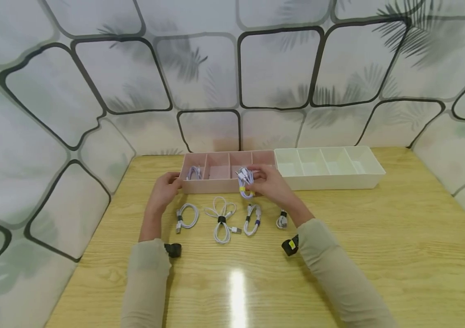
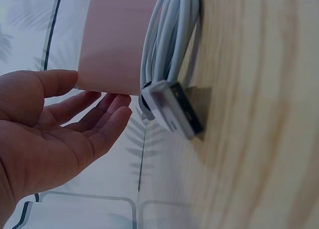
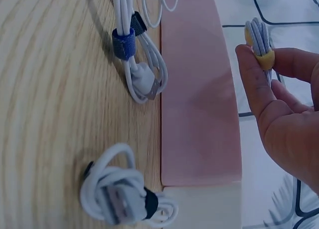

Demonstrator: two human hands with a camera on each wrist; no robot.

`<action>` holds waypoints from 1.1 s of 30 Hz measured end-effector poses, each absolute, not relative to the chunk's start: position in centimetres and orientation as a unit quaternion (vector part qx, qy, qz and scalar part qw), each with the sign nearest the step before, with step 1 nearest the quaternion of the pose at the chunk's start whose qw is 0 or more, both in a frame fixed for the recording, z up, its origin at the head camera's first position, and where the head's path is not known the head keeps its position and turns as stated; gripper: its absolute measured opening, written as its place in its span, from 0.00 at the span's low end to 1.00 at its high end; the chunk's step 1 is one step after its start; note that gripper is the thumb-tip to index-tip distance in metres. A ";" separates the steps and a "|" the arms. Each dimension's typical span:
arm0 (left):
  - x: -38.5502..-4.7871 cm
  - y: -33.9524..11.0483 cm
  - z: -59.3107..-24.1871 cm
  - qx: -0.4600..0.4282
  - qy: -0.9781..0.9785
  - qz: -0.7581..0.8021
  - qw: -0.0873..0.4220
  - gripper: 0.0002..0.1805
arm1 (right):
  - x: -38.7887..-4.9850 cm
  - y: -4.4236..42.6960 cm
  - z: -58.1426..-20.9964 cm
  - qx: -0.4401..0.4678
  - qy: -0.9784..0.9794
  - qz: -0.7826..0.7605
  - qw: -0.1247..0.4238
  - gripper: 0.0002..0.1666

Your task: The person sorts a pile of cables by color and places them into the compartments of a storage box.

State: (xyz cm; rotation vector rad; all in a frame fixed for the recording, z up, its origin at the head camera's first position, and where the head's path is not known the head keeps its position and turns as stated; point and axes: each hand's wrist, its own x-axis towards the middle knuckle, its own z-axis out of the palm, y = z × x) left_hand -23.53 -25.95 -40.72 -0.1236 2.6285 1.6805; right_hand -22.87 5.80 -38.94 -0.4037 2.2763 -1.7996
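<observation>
right fingers pinch the yellow-banded cable, whose protruding plug could snag the pink tray that relaxed left fingers touch.

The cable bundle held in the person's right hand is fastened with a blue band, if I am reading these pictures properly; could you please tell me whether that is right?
Not quite: the band is yellow, not blue, as the right wrist view shows. The cable bundle is indeed held in the right hand.
</observation>
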 end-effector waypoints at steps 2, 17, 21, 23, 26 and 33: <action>-23.6 -26.0 -40.8 -0.040 0.841 0.540 0.007 0.24 | -23.1 5.3 -38.8 -0.132 0.775 -0.610 0.101 0.34; -23.6 -25.9 -40.7 -0.045 0.842 0.537 -0.009 0.22 | -25.1 2.8 -37.7 -0.084 0.782 -0.612 0.082 0.36; -23.4 -25.7 -40.7 -0.046 0.843 0.536 -0.004 0.23 | -25.3 2.5 -37.7 -0.080 0.766 -0.631 0.094 0.36; -23.3 -25.6 -40.7 -0.045 0.843 0.537 -0.002 0.23 | -25.6 2.4 -37.9 -0.078 0.760 -0.638 0.097 0.36; -23.4 -25.7 -40.9 -0.048 0.841 0.538 -0.002 0.22 | -25.9 2.2 -38.0 -0.076 0.755 -0.644 0.101 0.36; -23.6 -25.9 -40.9 -0.049 0.839 0.542 -0.007 0.22 | -26.5 1.6 -38.3 -0.075 0.764 -0.632 0.101 0.35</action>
